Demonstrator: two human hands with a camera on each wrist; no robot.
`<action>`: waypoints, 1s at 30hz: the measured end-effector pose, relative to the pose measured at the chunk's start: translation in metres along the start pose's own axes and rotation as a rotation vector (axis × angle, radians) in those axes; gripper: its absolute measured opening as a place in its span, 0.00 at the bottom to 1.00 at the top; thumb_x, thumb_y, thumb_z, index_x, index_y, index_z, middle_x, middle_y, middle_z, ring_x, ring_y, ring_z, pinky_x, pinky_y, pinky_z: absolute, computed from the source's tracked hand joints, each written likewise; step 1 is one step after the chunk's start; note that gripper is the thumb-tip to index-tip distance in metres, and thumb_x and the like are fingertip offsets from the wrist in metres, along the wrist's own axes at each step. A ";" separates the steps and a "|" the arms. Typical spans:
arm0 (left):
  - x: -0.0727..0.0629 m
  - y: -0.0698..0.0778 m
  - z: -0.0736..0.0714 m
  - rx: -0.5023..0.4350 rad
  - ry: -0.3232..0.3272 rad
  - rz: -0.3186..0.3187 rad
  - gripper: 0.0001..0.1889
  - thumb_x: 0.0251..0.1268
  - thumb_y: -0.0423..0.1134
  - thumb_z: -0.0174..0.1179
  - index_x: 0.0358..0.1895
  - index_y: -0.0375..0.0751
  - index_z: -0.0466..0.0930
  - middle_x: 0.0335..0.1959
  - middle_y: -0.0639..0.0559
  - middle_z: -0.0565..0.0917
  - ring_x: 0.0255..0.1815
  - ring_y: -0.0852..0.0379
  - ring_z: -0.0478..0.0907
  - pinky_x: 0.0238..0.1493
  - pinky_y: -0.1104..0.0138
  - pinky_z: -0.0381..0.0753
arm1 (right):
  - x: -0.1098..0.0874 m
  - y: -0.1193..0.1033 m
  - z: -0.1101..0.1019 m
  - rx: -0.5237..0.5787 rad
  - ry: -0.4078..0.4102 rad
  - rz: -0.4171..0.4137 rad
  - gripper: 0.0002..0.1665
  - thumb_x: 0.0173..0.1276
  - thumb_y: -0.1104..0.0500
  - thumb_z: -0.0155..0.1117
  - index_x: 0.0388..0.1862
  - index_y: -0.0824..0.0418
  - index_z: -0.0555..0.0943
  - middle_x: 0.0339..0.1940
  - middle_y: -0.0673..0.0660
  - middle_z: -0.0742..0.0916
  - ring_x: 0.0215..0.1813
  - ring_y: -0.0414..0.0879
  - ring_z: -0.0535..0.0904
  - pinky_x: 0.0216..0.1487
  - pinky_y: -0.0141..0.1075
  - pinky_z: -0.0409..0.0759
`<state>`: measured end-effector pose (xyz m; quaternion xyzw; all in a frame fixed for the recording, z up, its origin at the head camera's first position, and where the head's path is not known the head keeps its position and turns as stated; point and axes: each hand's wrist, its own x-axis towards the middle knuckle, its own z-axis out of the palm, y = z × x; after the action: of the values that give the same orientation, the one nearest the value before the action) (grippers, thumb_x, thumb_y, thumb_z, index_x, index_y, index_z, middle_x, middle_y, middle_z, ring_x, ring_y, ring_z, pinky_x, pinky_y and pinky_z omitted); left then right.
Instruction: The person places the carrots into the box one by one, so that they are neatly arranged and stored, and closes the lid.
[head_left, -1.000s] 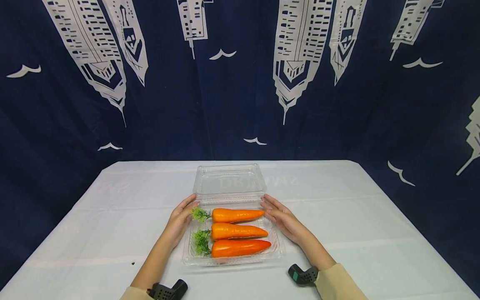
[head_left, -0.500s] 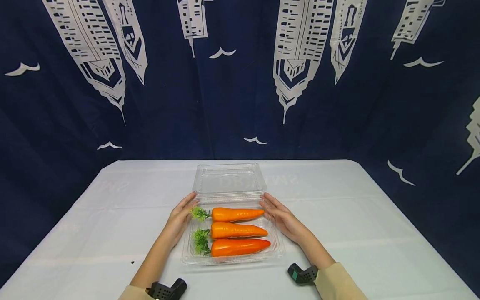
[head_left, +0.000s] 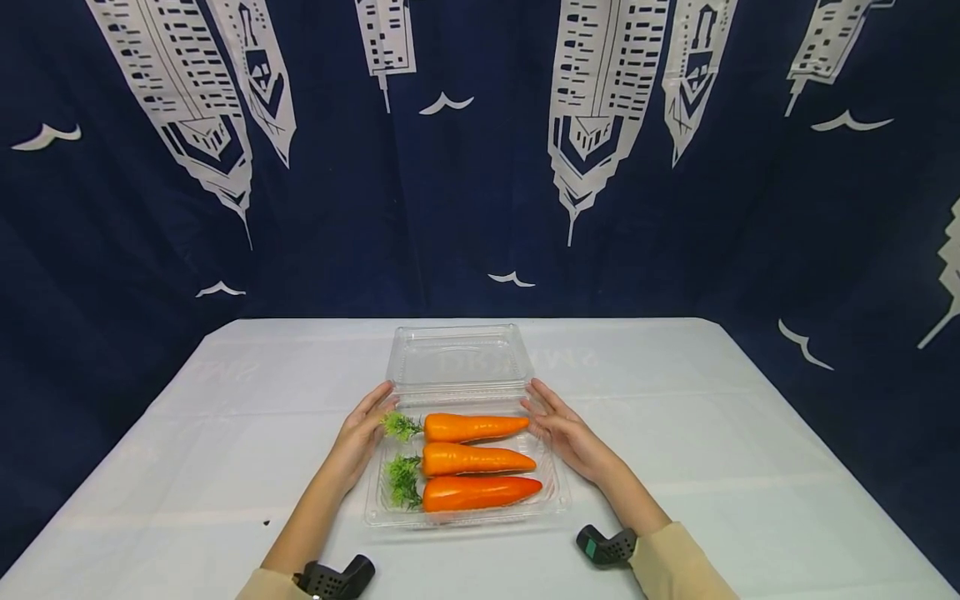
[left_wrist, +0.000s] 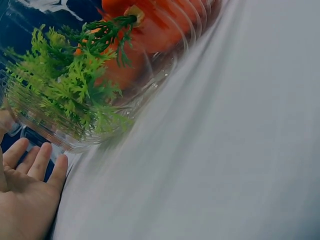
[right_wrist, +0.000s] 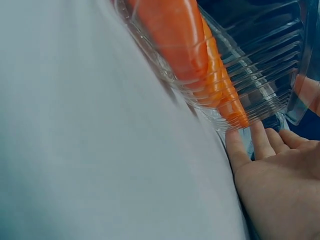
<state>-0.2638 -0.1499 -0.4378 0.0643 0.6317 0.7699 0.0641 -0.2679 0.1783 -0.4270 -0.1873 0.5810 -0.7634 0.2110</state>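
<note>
A clear plastic clamshell box (head_left: 480, 518) lies on the table with its lid (head_left: 461, 354) folded back to the far side. Three orange carrots lie side by side in its base: a far one (head_left: 476, 427), a middle one (head_left: 478, 460) and a near one (head_left: 482, 493). Leafy green tops (left_wrist: 75, 80) show at their left ends. My left hand (head_left: 358, 437) is at the box's left side, its fingers extended along the wall. On the opposite side, my right hand (head_left: 572, 437) has its fingers straight, with fingertips (right_wrist: 260, 131) right at the ribbed wall.
A white cloth (head_left: 712, 467) covers the table. Behind it hangs a dark blue curtain (head_left: 480, 208) with white building prints. A small dark speck (head_left: 266, 522) sits left of the left forearm. Black wrist cameras (head_left: 337, 577) are strapped to both wrists.
The fingers of my right hand have spread slightly, with the fingertips reaching a little farther out. The left hand, box and carrots stay in place.
</note>
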 end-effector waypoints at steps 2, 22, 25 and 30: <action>0.000 0.000 0.000 0.002 0.000 0.004 0.29 0.69 0.38 0.44 0.70 0.41 0.47 0.73 0.47 0.48 0.72 0.49 0.48 0.71 0.48 0.34 | 0.000 0.000 -0.001 0.003 -0.004 -0.007 0.41 0.67 0.68 0.38 0.72 0.60 0.32 0.75 0.57 0.38 0.75 0.55 0.34 0.71 0.52 0.34; -0.001 0.002 0.000 0.003 -0.024 0.026 0.29 0.69 0.37 0.44 0.71 0.42 0.47 0.74 0.47 0.47 0.72 0.48 0.47 0.71 0.49 0.36 | 0.000 -0.002 0.000 -0.006 -0.010 0.024 0.41 0.65 0.69 0.37 0.73 0.57 0.34 0.75 0.56 0.38 0.75 0.57 0.37 0.72 0.50 0.35; -0.001 0.002 -0.001 0.011 -0.021 0.024 0.29 0.69 0.38 0.44 0.70 0.43 0.48 0.73 0.48 0.48 0.72 0.49 0.48 0.71 0.49 0.36 | 0.000 -0.002 0.000 -0.001 -0.012 0.020 0.42 0.65 0.70 0.37 0.73 0.56 0.34 0.75 0.56 0.38 0.75 0.57 0.37 0.72 0.50 0.34; -0.001 0.002 -0.002 0.022 -0.033 0.023 0.29 0.69 0.39 0.44 0.71 0.45 0.47 0.74 0.50 0.47 0.72 0.50 0.47 0.71 0.50 0.36 | 0.000 -0.002 0.000 0.005 -0.018 0.016 0.43 0.64 0.70 0.37 0.73 0.54 0.33 0.75 0.56 0.38 0.74 0.58 0.36 0.72 0.51 0.32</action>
<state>-0.2633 -0.1522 -0.4363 0.0849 0.6382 0.7625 0.0646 -0.2681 0.1791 -0.4254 -0.1890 0.5786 -0.7615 0.2228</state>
